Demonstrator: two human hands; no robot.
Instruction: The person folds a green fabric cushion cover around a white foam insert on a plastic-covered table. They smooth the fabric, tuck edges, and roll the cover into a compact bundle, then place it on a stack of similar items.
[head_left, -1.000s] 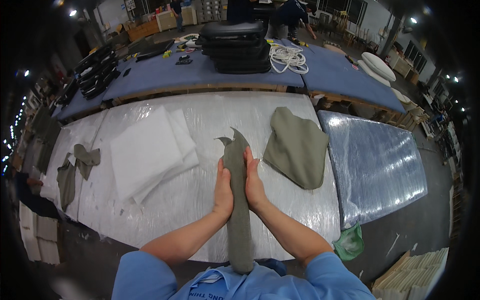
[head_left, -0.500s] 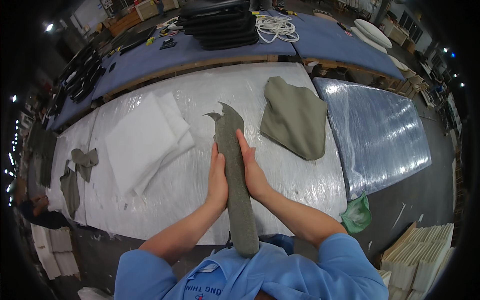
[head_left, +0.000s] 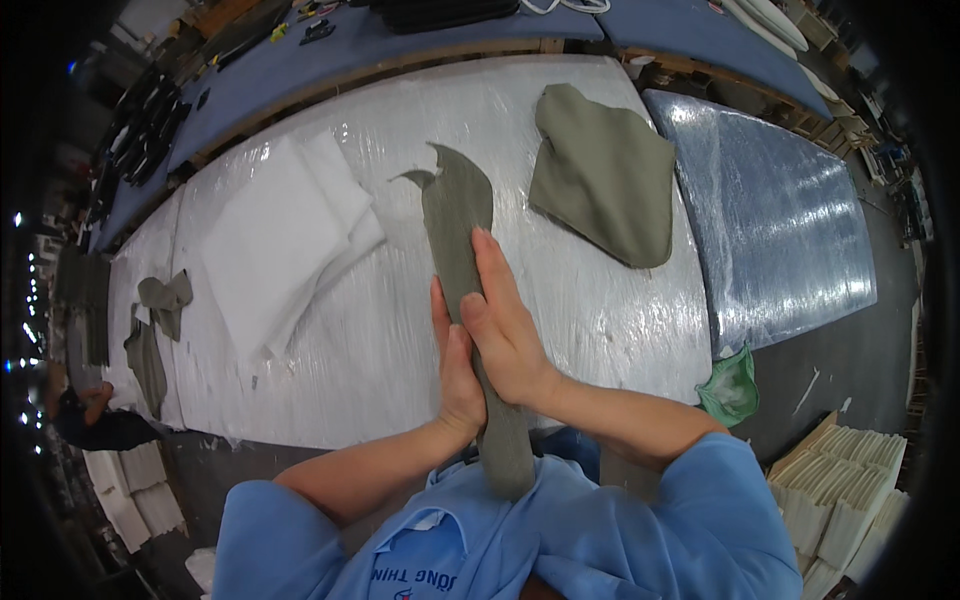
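Note:
A long padded roll in grey-green fabric (head_left: 462, 240) stands out from my body, its near end against my shirt. Two loose fabric points flare from its far end. My left hand (head_left: 459, 372) presses its left side, while my right hand (head_left: 512, 345) lies along the right side and over the top, fingers stretched forward. The roll is held between both palms. On the table to the right lies a flat grey-green fabric piece (head_left: 605, 178). Folded white sheets of padding (head_left: 275, 240) rest to the left.
The work table (head_left: 400, 400) is wrapped in shiny plastic film. Beyond it are blue-topped tables (head_left: 400, 50) and, right, a film-wrapped blue panel (head_left: 780, 220). Small green scraps (head_left: 148, 365) lie far left, near another person's hand (head_left: 97, 402). A green bag (head_left: 732, 388) hangs at the right corner.
My right hand has shifted over the top of the roll, and its thumb now lies across it. The roll's far part looks flatter and wider. The view has tilted downward.

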